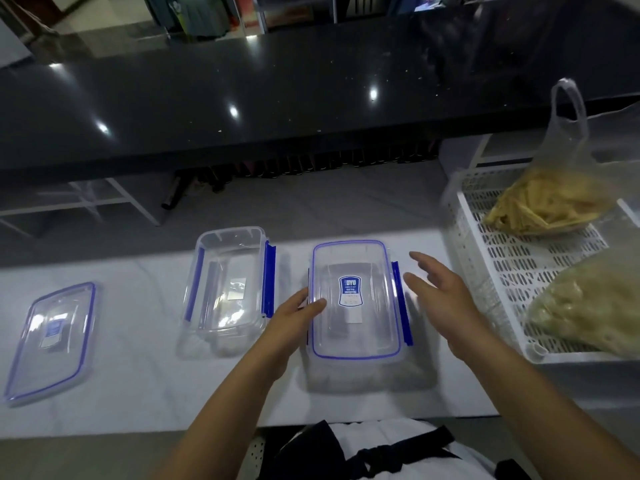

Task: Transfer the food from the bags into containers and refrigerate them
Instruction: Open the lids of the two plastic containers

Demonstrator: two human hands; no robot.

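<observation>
Here my left hand (294, 317) pinches the lidded box (356, 303) by its left rim; right hand (440, 292) hovers beside it, fingers spread. Light, stiff, slick plastic: I'd grip the clips.

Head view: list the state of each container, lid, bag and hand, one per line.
Right container: lid on, side clasps unlatched.
Left container: open, empty.
Loose lid: flat on the counter, far left.
Far bag: full, in the white basket.
Near bag: full, in the basket.
Left hand: thumb on the right container's lid.
Right hand: open, touching nothing.
</observation>
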